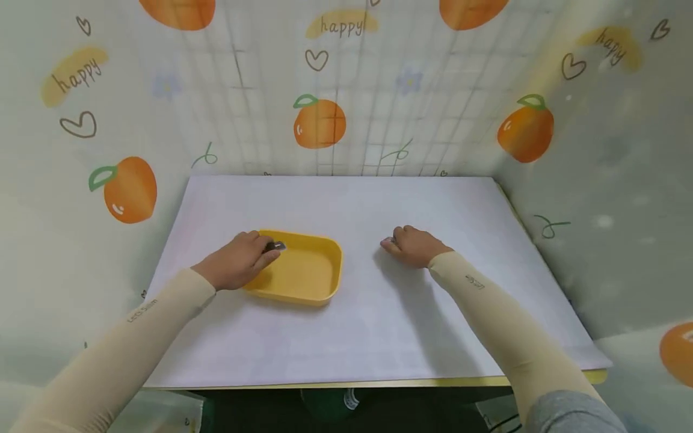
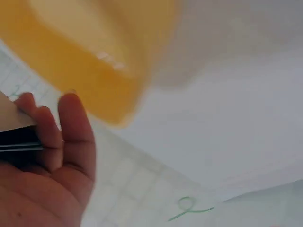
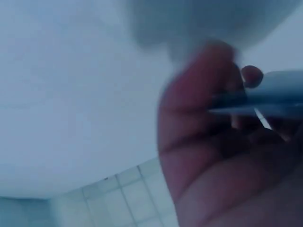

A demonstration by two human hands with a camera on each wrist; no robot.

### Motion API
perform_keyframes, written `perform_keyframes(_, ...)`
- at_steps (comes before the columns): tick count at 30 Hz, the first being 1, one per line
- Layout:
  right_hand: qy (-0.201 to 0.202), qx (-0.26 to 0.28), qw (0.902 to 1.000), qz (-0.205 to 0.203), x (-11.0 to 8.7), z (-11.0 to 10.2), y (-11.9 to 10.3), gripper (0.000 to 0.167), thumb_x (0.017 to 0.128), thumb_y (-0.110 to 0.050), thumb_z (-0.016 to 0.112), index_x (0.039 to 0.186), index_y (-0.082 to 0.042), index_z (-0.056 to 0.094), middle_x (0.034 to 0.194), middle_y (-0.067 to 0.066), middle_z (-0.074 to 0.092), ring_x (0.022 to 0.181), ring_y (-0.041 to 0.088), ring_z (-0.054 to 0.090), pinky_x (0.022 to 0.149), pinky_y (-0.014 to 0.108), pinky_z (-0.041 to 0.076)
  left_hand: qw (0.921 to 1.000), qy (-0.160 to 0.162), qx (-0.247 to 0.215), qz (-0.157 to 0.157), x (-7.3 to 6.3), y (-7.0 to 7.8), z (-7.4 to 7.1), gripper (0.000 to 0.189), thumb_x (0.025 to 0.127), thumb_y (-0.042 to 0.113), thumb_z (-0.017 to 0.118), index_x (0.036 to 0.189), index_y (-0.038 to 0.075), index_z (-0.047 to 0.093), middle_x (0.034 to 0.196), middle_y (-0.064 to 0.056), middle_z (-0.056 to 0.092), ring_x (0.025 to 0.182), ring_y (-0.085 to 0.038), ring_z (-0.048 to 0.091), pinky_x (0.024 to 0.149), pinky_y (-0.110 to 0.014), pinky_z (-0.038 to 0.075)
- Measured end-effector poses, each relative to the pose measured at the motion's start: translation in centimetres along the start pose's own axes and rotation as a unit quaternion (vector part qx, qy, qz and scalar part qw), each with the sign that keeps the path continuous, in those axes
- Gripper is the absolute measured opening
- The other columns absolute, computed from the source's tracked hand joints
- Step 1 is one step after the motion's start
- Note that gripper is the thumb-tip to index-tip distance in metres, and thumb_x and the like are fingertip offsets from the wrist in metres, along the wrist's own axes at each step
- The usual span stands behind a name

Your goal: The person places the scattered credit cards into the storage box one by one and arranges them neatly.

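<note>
My left hand (image 1: 240,260) is over the left side of a shallow yellow tray (image 1: 334,264) with rounded corners. Between its thumb and fingers it pinches a small dark object (image 1: 275,246) with a shiny end; its kind cannot be told. In the left wrist view, black with pale lines shows in the hand (image 2: 75,146), beside the blurred tray (image 2: 94,90). To the right of the tray, my right hand (image 1: 417,246) is curled round a small greyish object (image 1: 394,240), mostly hidden by the fingers. Its blurred, bluish, smooth surface (image 3: 279,90) shows in the right wrist view.
Both hands are over a white-covered table (image 1: 357,337) with a yellowish front edge (image 1: 379,383). Pale curtains (image 1: 260,120) printed with oranges and hearts stand behind and at both sides. Something dark green (image 1: 325,404) is below the front edge.
</note>
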State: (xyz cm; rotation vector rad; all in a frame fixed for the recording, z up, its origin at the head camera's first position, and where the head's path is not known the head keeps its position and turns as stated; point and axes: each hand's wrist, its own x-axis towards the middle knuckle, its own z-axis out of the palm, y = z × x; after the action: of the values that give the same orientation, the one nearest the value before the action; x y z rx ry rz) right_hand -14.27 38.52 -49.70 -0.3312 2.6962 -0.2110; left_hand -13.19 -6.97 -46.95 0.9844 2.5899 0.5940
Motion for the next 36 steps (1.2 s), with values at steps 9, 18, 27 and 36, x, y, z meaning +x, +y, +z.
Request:
perform_keyframes(9,0.043,-0.052,0.9959,-0.061,2.7,0.2,-2.5,0.068,0.091,-0.062,0.075,0.134,-0.010,0.066,0.111,0.005,0.056,0.091,0.022,0.059,0.083,0.043,0.054,0.9914,-0.100,0.083,-0.008,8.2,7.0,-3.7,0.061,0.111,0.058,0.036,0.140,0.006,0.050,0.121,-0.008,0.052,0.109,-0.028,0.045,0.094,-0.044,0.045)
perform_keyframes(18,0.088,-0.029,0.9847,-0.147,-1.6,-0.4,-9.9,0.058,0.083,-0.056,0.087,0.120,-0.013,0.074,0.096,-0.003,0.060,0.086,0.019,0.058,0.078,0.039,0.052,0.9681,-0.190,0.162,0.012,11.5,9.8,-2.4,0.036,0.108,0.045,0.057,0.122,0.012,0.055,0.103,-0.004,0.065,0.087,-0.020,0.060,0.079,-0.037,0.051)
perform_keyframes(27,0.104,0.023,0.9905,-0.086,-3.7,-6.5,-11.3,0.070,0.081,-0.046,0.092,0.131,-0.003,0.071,0.112,0.009,0.063,0.093,0.025,0.061,0.086,0.043,0.052,0.9736,-0.186,0.129,0.029,9.3,8.1,-3.6,0.010,0.104,0.012,0.060,0.098,0.013,0.068,0.091,0.000,0.068,0.084,-0.019,0.061,0.080,-0.034,0.052)
perform_keyframes(36,0.136,-0.004,0.9856,-0.101,-5.5,-5.1,-13.6,0.068,0.085,-0.053,0.087,0.133,-0.010,0.067,0.125,0.011,0.063,0.112,0.036,0.056,0.093,0.055,0.050,0.9730,-0.218,0.074,0.019,5.9,10.4,-4.4,0.046,0.092,0.052,0.080,0.106,0.011,0.064,0.093,-0.002,0.063,0.087,-0.020,0.057,0.077,-0.034,0.045)
